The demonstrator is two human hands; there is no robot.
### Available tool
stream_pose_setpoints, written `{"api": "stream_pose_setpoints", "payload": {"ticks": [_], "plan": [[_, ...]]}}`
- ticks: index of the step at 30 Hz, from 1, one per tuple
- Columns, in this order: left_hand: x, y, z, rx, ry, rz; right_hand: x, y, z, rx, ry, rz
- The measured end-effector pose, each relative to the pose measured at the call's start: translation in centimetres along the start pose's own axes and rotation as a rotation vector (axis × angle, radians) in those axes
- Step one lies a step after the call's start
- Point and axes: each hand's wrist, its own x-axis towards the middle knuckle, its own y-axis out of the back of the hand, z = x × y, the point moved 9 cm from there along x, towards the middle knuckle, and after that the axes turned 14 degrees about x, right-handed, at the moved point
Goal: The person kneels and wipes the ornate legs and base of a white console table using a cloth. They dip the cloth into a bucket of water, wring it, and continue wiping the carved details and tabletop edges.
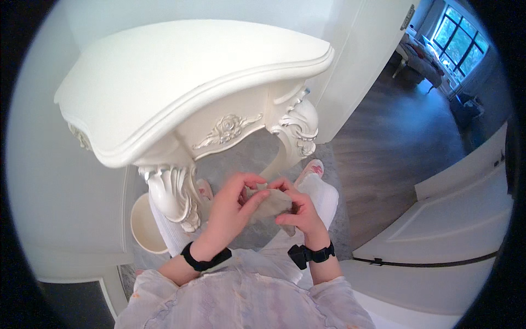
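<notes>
A small greyish-white cloth [271, 203], crumpled and slightly blurred, is held up between both hands above my lap. My left hand [232, 205] pinches its left side between thumb and fingers. On its other side, my right hand [302, 209] grips an edge, and a corner of the cloth hangs below those fingers. Just beyond the hands stands a cream-white console table [201, 78] with a curved top. A carved rose ornament [229, 128] decorates its apron, and its carved legs [172, 193] have silvery highlights.
A cream bucket [146, 224] stands on the grey floor left of the table. A white door [361, 61] is at the right, beside a doorway to a room with dark wood flooring [398, 144], a bench [421, 61] and a window [460, 41]. White panels [452, 222] rise at lower right.
</notes>
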Motion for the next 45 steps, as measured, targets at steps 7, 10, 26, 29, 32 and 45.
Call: {"api": "stream_pose_setpoints", "payload": {"ticks": [7,10,26,29,32,45], "plan": [[-2.4,3.1,4.0,0.2,-0.403,0.159,-1.0,4.1,-1.1,0.726,0.073,0.467],[-6.9,7.1,4.6,0.247,-0.706,0.219,-0.8,7.0,-4.4,0.433,0.077,0.522],[-12.2,12.9,-13.8,-0.11,0.123,0.78,11.8,10.5,-18.4,-0.579,0.497,0.072],[-13.4,13.5,-16.1,-0.132,0.187,0.786,13.5,10.5,-18.4,-0.546,0.553,-0.068],[-14.6,13.7,-16.7,-0.052,0.234,0.797,15.2,9.6,-18.1,-0.394,0.625,-0.228],[-15.2,12.6,-15.7,0.001,0.407,0.759,15.8,7.9,-18.7,-0.608,0.844,-0.253]]}}
